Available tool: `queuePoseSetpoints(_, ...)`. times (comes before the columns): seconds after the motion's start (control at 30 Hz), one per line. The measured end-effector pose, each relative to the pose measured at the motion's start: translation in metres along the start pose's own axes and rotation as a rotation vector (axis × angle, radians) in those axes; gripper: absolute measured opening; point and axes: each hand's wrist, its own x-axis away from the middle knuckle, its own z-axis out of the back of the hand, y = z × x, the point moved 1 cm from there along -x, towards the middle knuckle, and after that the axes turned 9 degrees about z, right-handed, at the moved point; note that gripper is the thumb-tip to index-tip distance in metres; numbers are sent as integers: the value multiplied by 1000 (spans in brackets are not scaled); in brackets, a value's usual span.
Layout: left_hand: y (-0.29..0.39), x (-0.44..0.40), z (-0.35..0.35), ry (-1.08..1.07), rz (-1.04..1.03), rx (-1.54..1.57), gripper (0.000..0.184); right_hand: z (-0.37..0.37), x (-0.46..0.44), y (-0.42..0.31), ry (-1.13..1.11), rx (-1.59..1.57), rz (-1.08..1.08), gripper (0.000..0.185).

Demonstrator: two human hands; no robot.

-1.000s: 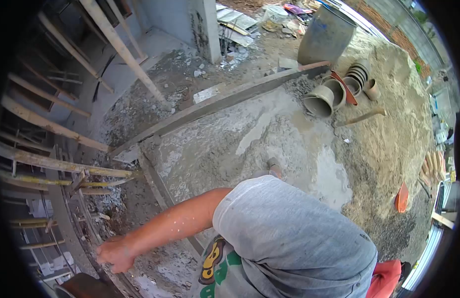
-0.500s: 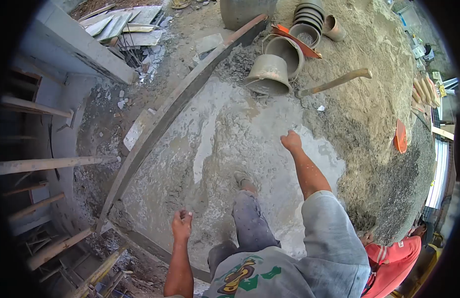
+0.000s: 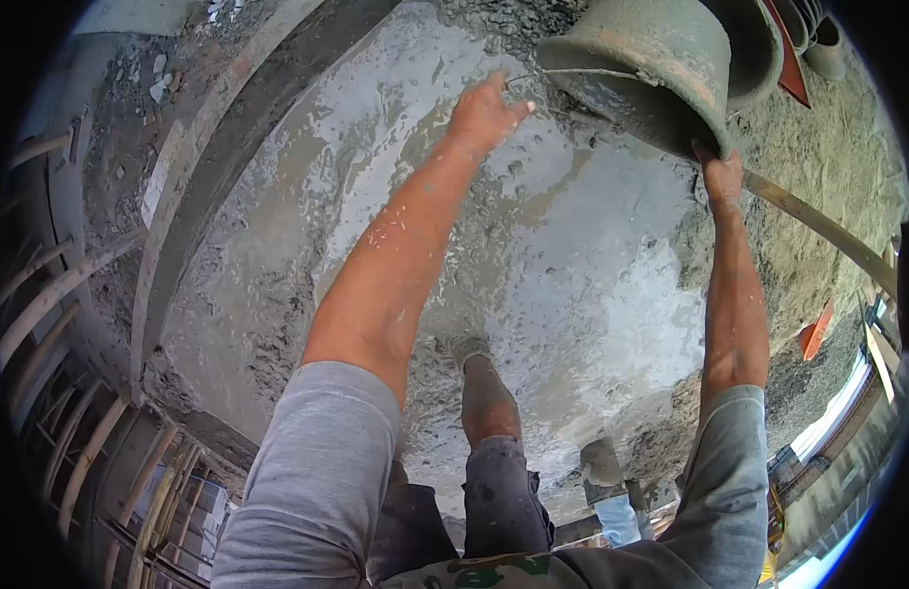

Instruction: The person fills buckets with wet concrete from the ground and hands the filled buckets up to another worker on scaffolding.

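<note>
A mortar-coated bucket [image 3: 670, 49] lies tipped on its side at the top right, its mouth facing down and left. My right hand [image 3: 721, 177] grips the lower right of its rim. My left hand [image 3: 489, 113] is stretched out left of the bucket, at the end of its thin wire handle [image 3: 582, 72]; the fingers are curled at the wire, with the thumb apart. Wet grey mortar [image 3: 552, 255] spreads beneath both arms, and my foot stands in it.
A curved board edge [image 3: 214, 128] borders the mortar on the left. More buckets [image 3: 749, 39] and an orange-red piece [image 3: 788, 59] lie at the upper right. A wooden handle [image 3: 818, 221] crosses the sand [image 3: 837, 147]. Wooden poles [image 3: 56, 294] stand at left.
Both hands have reached forward to the tipped bucket. My right hand has taken hold of its rim, and my left hand has come up to its wire handle. The view has moved closer to the bucket.
</note>
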Motion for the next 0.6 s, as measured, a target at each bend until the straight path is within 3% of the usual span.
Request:
queuePoseSetpoints(0.1, -19, 11, -24, -74, 210, 110, 50, -23, 29, -37, 8, 37, 77, 62)
queuePoseSetpoints(0.2, -43, 79, -2, -184, 332, 533, 55, -67, 74, -83, 70, 355, 101, 82)
queuePoseSetpoints(0.23, -50, 100, 2, -253, 371, 598, 56, -88, 92, -104, 124, 410, 217, 85)
queuePoseSetpoints(0.3, -73, 141, -4, -320, 501, 958, 57, -125, 119, -133, 97, 331, 180, 88)
queuePoseSetpoints(0.37, -118, 169, -19, -265, 642, 1252, 57, -165, 136, -155, 80, 447, 368, 95)
queuePoseSetpoints(0.4, -136, 179, -24, -237, 717, 1405, 57, -179, 137, -168, -4, 430, 264, 96)
queuePoseSetpoints(0.43, -130, 185, -18, -234, 662, 1509, 56, -189, 137, -179, -88, 419, 153, 99)
queuePoseSetpoints(0.53, -118, 201, -27, -215, 547, 1791, 54, -193, 122, -199, -237, 520, 232, 101)
queuePoseSetpoints(0.6, -133, 218, -21, -233, 545, 1733, 54, -198, 136, -190, -210, 547, 285, 100)
